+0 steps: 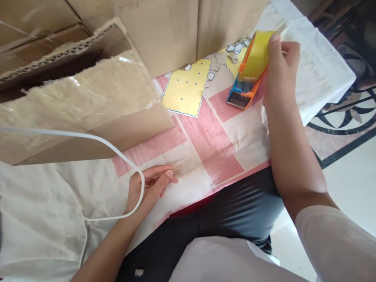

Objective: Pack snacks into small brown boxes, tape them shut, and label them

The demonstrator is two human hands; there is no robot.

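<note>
In the right hand [281, 72] — tape dispenser [253, 62]

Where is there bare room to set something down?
Pink-patterned cloth lies bare between the yellow scalloped paper sheet, the left hand and the dark trousers. Crowded: grey paper scraps lie between that sheet and the orange-blue tape dispenser.

Single view from a camera worn on the person's head, facing forward and steeply down. The lens sits close above the wearer's lap [235, 203], at the lower edge, with the left hand [154, 181] and right hand [282, 70] over the tabletop [202, 145] beyond; cardboard boxes [164, 35] bound the upper field, floor [349, 156] the right.
</note>
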